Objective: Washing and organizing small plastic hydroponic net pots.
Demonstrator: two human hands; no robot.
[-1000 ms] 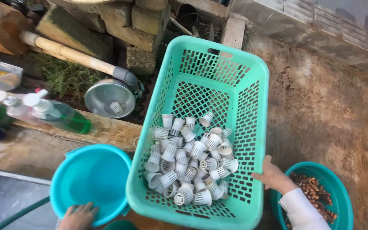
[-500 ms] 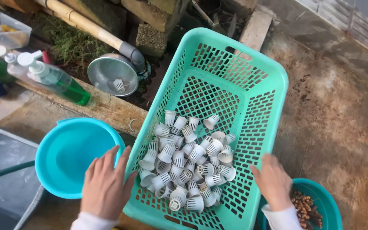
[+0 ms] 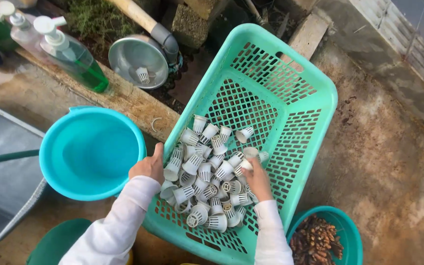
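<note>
Two hands are seen from above inside a tilted green mesh basket (image 3: 290,88). A small white slotted cup (image 3: 245,164) is pinched in the right hand (image 3: 258,179). The basket's near rim is gripped by the left hand (image 3: 148,167). Many white net cups (image 3: 202,176) are heaped between them. An empty turquoise bucket (image 3: 92,152) is set just left.

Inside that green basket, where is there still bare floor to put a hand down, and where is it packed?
The basket has bare mesh floor at its far end, between the far rim and the white slotted cups. The near end is crowded: the cups are heaped there, with the right hand in them and the left hand at the side rim. The blue bucket beside it holds nothing.
</note>
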